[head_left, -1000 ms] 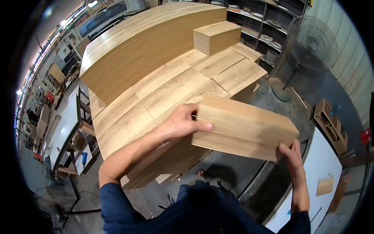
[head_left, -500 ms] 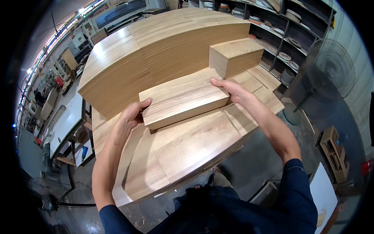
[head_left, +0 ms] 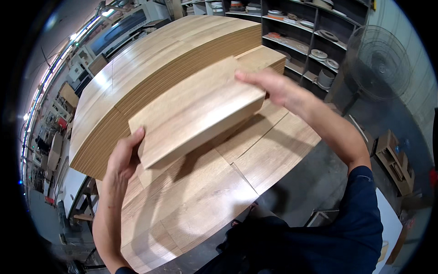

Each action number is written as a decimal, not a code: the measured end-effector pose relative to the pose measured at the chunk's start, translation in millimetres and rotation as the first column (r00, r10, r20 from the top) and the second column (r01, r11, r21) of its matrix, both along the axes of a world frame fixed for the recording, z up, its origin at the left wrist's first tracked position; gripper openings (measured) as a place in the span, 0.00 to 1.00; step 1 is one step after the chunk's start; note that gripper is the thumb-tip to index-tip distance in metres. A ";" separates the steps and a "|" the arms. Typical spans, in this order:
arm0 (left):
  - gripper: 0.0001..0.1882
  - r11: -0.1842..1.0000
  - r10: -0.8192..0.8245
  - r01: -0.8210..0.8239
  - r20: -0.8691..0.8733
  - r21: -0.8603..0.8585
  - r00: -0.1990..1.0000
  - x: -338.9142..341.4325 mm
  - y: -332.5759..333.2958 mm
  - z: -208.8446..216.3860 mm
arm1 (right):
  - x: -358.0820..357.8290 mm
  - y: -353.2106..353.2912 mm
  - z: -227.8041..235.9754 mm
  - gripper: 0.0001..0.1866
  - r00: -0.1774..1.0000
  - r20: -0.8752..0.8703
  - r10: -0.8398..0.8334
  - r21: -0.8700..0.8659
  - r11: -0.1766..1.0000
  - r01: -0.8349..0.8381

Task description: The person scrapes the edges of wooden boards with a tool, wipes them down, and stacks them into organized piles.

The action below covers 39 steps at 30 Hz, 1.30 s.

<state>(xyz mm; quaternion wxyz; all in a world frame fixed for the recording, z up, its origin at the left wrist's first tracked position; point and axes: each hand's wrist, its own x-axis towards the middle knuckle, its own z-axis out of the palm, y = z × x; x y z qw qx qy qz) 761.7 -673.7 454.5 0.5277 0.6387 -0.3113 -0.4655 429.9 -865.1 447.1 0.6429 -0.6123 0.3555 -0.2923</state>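
Note:
Between my two hands is a stack of light wood-grain boards (head_left: 196, 114), tilted and raised above the boards below, with a shadow under it. My left hand (head_left: 124, 153) is closed round its left end, thumb on the top face. At the other end my right hand (head_left: 273, 91) grips it with the thumb on top; this hand is slightly blurred. Fingers under the stack are hidden. Beneath lies a layer of flat boards (head_left: 200, 201) set side by side. Behind rises a tall pile of boards (head_left: 150, 61), and a smaller stack (head_left: 264, 55) stands beyond my right hand.
Dark shelving (head_left: 310, 41) with rolls of edging stands at the back right. A standing fan (head_left: 378, 68) is beside it. On the right floor is a wooden frame box (head_left: 394, 164). A white-topped table (head_left: 75, 187) stands at the left, with machinery (head_left: 121, 34) behind.
My hands have lifted the stack of boards off the surface and tilted it, moving it left. The view has shifted, so the tall pile sits further left.

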 end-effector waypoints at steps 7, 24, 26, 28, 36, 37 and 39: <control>0.29 0.992 -0.123 0.118 0.131 0.051 0.984 -68.2 -128.6 16.3 | -72.5 -103.4 42.1 0.30 0.966 -0.104 -0.238 0.029 0.970 0.242; 0.29 0.966 0.067 -0.115 0.206 0.233 0.976 -162.8 -253.5 20.1 | -120.5 -290.0 24.3 0.30 0.989 -0.139 0.056 0.016 0.998 -0.054; 0.31 0.960 0.108 -0.162 0.230 0.229 0.967 -162.0 -251.5 17.1 | -120.0 -286.9 30.7 0.29 0.973 -0.217 0.081 -0.042 0.995 -0.093; 0.33 0.955 0.133 -0.195 0.265 0.222 0.955 -167.1 -259.3 18.7 | -123.1 -316.0 24.9 0.28 0.967 -0.239 0.088 -0.170 0.977 -0.131; 0.39 0.998 0.047 -0.059 0.327 0.027 0.944 -162.4 -226.7 0.3 | -158.5 -343.8 2.8 0.21 0.980 0.002 0.197 -0.332 0.925 -0.185; 0.40 0.998 0.023 -0.004 0.346 -0.056 0.938 -153.2 -206.3 -17.3 | -165.9 -329.4 -14.4 0.22 0.975 0.061 0.214 -0.343 0.922 -0.180; 0.32 0.957 0.129 0.013 0.464 -0.290 0.876 -188.2 -185.9 -49.9 | -175.5 -310.9 -50.7 0.25 0.964 0.107 0.242 -0.410 0.894 -0.179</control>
